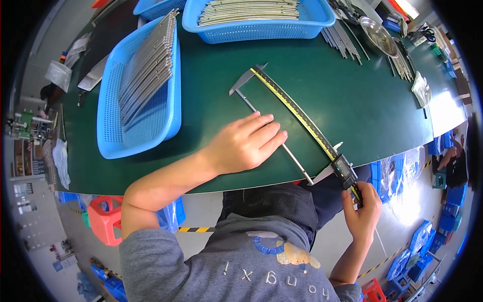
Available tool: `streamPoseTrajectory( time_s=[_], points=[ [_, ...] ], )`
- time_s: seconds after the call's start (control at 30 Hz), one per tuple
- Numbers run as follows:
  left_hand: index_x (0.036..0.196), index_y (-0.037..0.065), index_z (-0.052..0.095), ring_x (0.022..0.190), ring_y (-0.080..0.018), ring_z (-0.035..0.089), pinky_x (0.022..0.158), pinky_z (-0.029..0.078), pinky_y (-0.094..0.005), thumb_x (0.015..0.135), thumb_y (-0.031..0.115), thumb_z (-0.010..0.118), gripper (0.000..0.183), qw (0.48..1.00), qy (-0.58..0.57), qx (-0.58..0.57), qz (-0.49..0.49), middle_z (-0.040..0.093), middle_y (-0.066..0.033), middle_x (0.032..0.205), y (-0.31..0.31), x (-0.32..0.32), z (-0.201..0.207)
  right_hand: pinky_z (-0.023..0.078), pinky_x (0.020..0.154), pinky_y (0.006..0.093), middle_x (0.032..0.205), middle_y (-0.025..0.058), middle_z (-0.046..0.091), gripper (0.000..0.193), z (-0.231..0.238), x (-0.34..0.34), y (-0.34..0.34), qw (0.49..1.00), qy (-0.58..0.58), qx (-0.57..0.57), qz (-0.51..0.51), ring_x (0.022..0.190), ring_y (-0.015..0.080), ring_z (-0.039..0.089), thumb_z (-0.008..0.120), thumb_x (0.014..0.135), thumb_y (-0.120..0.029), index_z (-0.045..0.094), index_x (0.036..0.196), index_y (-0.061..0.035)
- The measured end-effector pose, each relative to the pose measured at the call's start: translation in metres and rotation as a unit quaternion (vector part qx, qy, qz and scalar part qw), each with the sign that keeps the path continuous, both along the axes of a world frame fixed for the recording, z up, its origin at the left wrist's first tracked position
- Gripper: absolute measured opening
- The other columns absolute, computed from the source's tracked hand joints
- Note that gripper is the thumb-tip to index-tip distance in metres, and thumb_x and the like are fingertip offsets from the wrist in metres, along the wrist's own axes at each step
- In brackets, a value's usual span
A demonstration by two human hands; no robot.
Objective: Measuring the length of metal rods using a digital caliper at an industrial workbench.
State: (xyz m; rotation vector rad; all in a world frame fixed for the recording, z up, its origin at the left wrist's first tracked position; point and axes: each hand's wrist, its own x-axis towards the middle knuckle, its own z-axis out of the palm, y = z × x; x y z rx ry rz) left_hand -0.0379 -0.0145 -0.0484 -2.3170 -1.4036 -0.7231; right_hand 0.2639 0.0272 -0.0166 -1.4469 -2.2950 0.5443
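Observation:
A long digital caliper (296, 108) with a yellow-edged scale lies slantwise over the green table, its display end past the near edge. My right hand (363, 214) grips the end of its beam beside the display, thumb and fingers closed round it. A thin metal rod (298, 163) lies between the caliper's jaws, its two ends at or very near them; contact is hard to tell. My left hand (246, 142) is laid over the middle of the rod, fingers close together and curled onto it. The left thumb is hidden.
A blue basket (111, 100) to the left holds many metal rods (151, 70); another blue basket (259, 34) at the back holds more. Loose rods (347, 43), a metal dish (378, 36) and a small white packet (421, 89) lie at the far right of the table (216, 65).

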Motion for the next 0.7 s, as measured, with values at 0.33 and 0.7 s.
streamPoseTrajectory(
  time_s=[0.33,0.7],
  points=[
    [0.092,0.010,0.070,0.085,-0.0205,0.065,0.073,0.056,-0.0315,0.072,0.010,0.065,0.021,1.000,-0.001,-0.007,0.003,0.064,-0.0032,0.088,0.0022,0.0028,0.0002,0.040,0.047,0.0286,0.068,0.0084,0.054,0.024,0.0005,0.0022,-0.0041,1.000,0.009,0.000,0.005,0.051,0.0187,0.053,0.072,0.072,-0.012,0.060,0.089,-0.0004],
    [0.094,0.010,0.071,0.084,-0.0195,0.064,0.071,0.056,-0.0298,0.072,0.012,0.067,0.023,1.000,0.004,-0.004,0.010,0.064,-0.0036,0.086,0.0006,0.0045,-0.0004,0.039,0.046,0.0297,0.065,0.0086,0.052,0.025,0.0005,0.0035,-0.0059,0.999,0.009,0.020,0.030,0.050,0.0197,0.052,0.070,0.072,-0.011,0.060,0.092,-0.0003]
  ],
)
